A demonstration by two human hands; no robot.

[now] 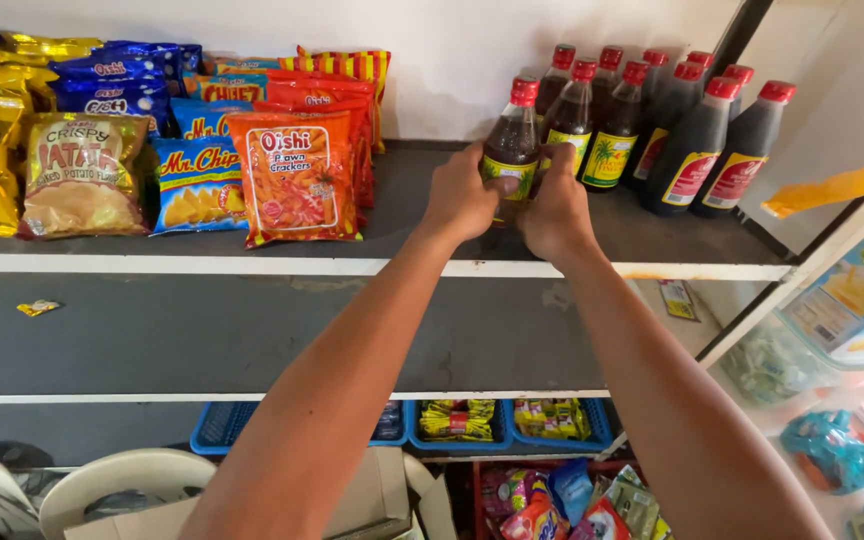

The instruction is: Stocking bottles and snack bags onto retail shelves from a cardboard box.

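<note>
I see both hands at upper centre of frame on one dark sauce bottle (512, 145) with a red cap, standing on the top shelf (352, 265); left hand (462, 198) wrapped round its base; right hand (555, 212) gripping beside it; more bottles (692, 140) upper right; snack bags (292, 175) upper left.

snack bags (292, 180), red-capped dark bottles (697, 150), blue baskets (552, 420), white chairs (122, 485)
</note>
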